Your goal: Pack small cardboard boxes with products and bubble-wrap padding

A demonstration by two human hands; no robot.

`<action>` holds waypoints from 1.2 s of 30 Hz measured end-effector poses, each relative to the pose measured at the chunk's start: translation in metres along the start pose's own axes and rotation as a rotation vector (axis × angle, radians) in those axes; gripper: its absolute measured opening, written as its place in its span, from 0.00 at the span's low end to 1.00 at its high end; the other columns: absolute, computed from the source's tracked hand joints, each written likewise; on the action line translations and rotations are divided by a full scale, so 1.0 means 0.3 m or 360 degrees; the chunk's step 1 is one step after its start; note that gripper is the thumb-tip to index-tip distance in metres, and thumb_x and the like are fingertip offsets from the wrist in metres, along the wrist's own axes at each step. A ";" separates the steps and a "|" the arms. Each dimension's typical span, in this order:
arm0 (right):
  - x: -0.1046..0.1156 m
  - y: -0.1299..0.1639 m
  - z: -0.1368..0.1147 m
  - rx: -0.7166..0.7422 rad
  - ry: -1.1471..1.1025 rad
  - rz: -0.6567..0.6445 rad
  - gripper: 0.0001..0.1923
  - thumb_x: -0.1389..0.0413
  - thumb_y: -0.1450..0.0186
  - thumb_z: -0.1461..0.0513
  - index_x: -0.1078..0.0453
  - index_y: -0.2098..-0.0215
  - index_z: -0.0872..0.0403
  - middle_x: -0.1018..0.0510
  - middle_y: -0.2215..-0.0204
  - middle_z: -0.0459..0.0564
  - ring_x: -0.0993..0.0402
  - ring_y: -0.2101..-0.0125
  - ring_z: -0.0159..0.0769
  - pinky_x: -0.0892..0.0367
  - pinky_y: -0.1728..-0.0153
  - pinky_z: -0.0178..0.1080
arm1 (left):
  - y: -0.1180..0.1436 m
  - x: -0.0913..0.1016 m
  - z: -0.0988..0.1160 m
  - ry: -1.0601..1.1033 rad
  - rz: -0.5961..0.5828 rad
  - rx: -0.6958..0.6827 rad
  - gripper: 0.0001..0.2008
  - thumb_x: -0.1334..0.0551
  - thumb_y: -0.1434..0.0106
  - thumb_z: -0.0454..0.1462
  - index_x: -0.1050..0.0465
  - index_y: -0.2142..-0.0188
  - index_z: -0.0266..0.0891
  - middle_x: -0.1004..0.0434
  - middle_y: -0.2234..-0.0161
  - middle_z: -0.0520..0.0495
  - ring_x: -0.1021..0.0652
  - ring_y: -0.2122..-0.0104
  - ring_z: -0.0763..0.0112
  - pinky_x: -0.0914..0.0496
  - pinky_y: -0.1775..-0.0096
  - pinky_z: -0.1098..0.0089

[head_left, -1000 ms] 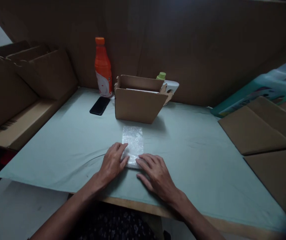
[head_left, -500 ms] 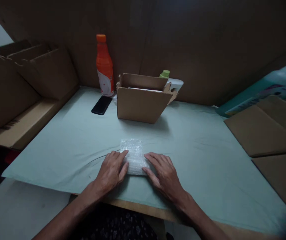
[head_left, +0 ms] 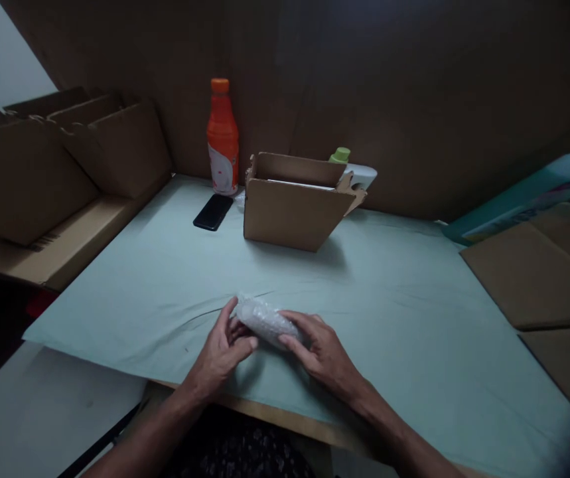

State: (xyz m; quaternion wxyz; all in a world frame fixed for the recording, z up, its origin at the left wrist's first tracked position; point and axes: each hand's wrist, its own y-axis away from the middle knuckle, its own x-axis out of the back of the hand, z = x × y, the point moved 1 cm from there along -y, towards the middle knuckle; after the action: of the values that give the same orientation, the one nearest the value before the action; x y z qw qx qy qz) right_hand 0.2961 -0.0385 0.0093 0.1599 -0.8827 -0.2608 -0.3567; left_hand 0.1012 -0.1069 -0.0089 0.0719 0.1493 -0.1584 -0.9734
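A bubble-wrap roll (head_left: pixel 267 321), clear and bulging, is tilted just above the cloth near the table's front edge. My right hand (head_left: pixel 317 345) grips its right end, thumb on the near side and fingers over the top. At the other end, my left hand (head_left: pixel 222 348) is cupped with index finger and thumb spread apart. Its index fingertip is at the wrap's left end, while the thumb sits just below it. Whatever may lie inside the wrap cannot be made out.
A pale green cloth (head_left: pixel 389 318) covers the table. Behind the hands stand an open cardboard holder (head_left: pixel 294 216), a black phone (head_left: pixel 213 212), an orange bottle (head_left: pixel 223 143) and a green-capped white bottle (head_left: pixel 361 174). Cardboard boxes (head_left: pixel 30 179) line the left; cardboard flaps (head_left: pixel 533 272) and a teal jug (head_left: pixel 523 196) the right.
The bubble wrap lay flat under both hands; now it is a rounded roll, raised and tilted. My right hand has closed around it, and my left hand has turned palm inward. The view has shifted slightly.
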 end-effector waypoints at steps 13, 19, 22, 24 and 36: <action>0.084 -0.012 -0.031 -0.0234 -0.0611 -0.0357 0.22 0.36 0.42 0.52 0.26 0.53 0.55 0.20 0.57 0.52 0.26 0.58 0.42 0.33 0.55 0.42 | -0.017 -0.069 -0.009 -0.0723 -0.0388 -0.0321 0.50 0.37 0.44 0.36 0.64 0.27 0.38 0.23 0.53 0.44 0.23 0.53 0.59 0.28 0.50 0.61; 0.096 -0.030 0.025 -0.0321 -0.0532 -0.0408 0.08 0.41 0.42 0.59 0.30 0.66 0.54 0.26 0.72 0.43 0.32 0.70 0.34 0.39 0.69 0.34 | -0.099 -0.061 0.015 -0.1105 -0.0550 -0.0527 0.44 0.36 0.41 0.40 0.54 0.29 0.38 0.22 0.58 0.44 0.21 0.63 0.63 0.25 0.59 0.63; 0.149 -0.024 0.053 -0.0343 -0.0371 -0.0375 0.08 0.42 0.41 0.61 0.30 0.63 0.53 0.26 0.71 0.43 0.33 0.72 0.32 0.40 0.71 0.34 | -0.191 -0.034 0.172 -0.1468 -0.0429 -0.1049 0.32 0.36 0.38 0.41 0.39 0.35 0.40 0.28 0.44 0.37 0.26 0.46 0.55 0.29 0.45 0.54; 0.195 -0.021 0.061 -0.0355 -0.0322 -0.0327 0.09 0.43 0.39 0.61 0.30 0.60 0.53 0.26 0.70 0.44 0.32 0.72 0.32 0.39 0.71 0.34 | -0.281 -0.029 0.322 -0.1661 -0.0123 -0.1423 0.27 0.38 0.36 0.40 0.35 0.38 0.40 0.30 0.42 0.35 0.29 0.42 0.54 0.32 0.41 0.51; 0.424 0.033 0.088 -0.0239 -0.0332 0.0400 0.11 0.36 0.40 0.55 0.26 0.61 0.48 0.20 0.69 0.48 0.21 0.71 0.40 0.24 0.70 0.37 | -0.605 -0.091 0.569 -0.1544 0.0290 -0.1224 0.10 0.38 0.46 0.27 0.22 0.64 0.34 0.47 0.31 0.31 0.42 0.31 0.44 0.40 0.36 0.49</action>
State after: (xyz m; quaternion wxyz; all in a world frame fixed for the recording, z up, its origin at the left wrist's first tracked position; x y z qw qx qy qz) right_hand 0.3936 0.0099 0.0808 0.1091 -0.9500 -0.1361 -0.2589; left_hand 0.0566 0.1177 0.0931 0.1232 -0.3603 0.1766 -0.9076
